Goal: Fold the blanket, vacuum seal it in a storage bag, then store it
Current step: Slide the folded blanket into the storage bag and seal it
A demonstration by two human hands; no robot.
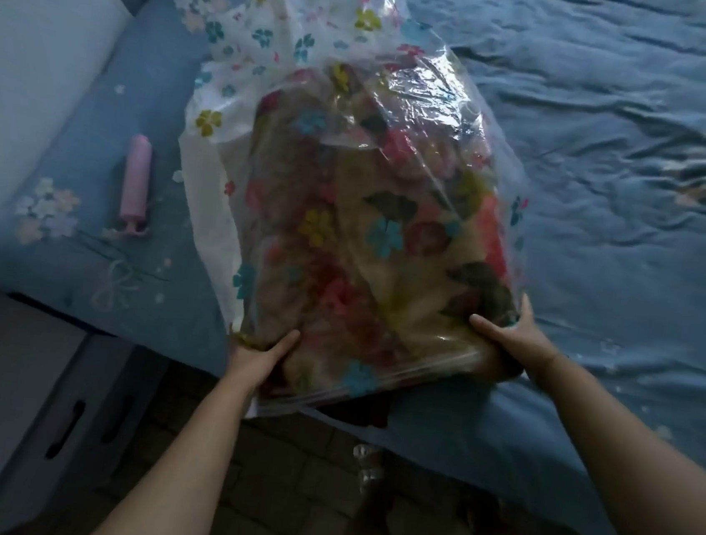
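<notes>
**Blanket in the bag, both hands at its near end**

The folded blanket [380, 244], tan with red flowers and dark leaves, sits inside a clear storage bag [305, 44] printed with small coloured flowers. The bag lies on the bed [619, 121], which is covered in a rumpled blue sheet, and its near end reaches the bed's edge just in front of the person.

The left hand [257, 355] holds the bag's near left corner, thumb stretched along the top of the plastic and the fingers tucked underneath, so the grip is closed on the bag. The right hand [509, 340] clasps the near right corner the same way, thumb on top and fingers wrapped round the side of the bundle, also gripping the bag. The far end of the bag stands up loose and crumpled, with no blanket filling it.

A pink hand pump [135, 183] lies on the sheet to the left of the bag, apart from it. Beyond the pump a pale headboard [29, 59] runs along the bed's left side. A grey storage box [23, 407] with slot handles stands on the floor at lower left.
</notes>
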